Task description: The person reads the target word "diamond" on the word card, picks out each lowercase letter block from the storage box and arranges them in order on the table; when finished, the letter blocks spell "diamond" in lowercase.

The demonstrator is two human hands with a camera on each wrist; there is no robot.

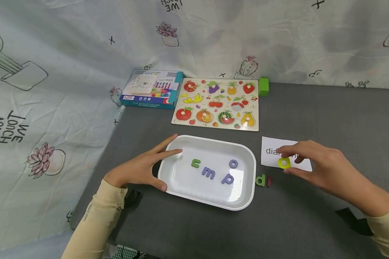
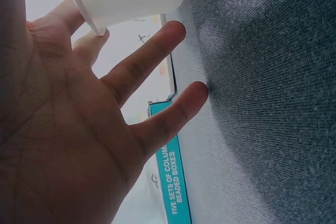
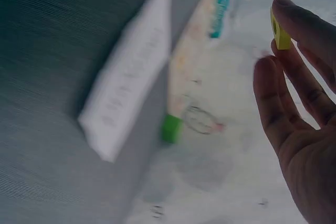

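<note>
Right hand (image 1: pixel 327 167) pinched yellow letter (image 1: pixel 288 164), frame right; left hand (image 1: pixel 141 167), fingers spread, touched white tray (image 1: pixel 181 176), centre.

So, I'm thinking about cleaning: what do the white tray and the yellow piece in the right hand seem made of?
White tray: probably glossy plastic; bright reflections lie on its floor.
Yellow piece: perhaps plastic or foam; it looks evenly coloured and thick-edged, but its finish is hard to tell.
</note>
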